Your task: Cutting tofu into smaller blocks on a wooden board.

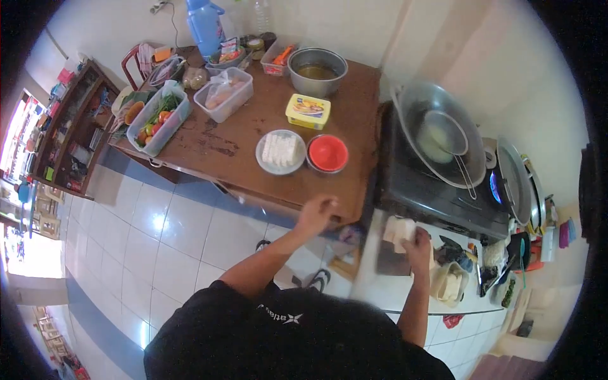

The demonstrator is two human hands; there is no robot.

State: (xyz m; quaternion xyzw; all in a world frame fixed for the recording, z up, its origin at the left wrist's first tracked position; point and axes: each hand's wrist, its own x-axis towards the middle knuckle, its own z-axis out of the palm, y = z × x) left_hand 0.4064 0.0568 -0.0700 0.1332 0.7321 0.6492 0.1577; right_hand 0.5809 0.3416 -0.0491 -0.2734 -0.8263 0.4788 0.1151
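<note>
My right hand (419,249) grips the edge of a pale block, perhaps tofu (398,232), over a dark board (393,260) on the white counter. My left hand (317,214), slightly blurred, hangs above the front edge of the wooden table with bent fingers; whether it holds anything cannot be told. Beyond it on the table are a bowl of white pieces (280,151) and a red bowl (327,152). Right of my right hand, more pale blocks (451,285) lie in a plastic container (436,280).
A large wok (409,124) with a wire strainer (446,133) sits on the black stove (403,180); a blue flame (494,186) burns at its right burner. On the wooden table (213,142) stand a metal pot (317,71), a yellow tub (308,111) and plastic boxes of food (159,118).
</note>
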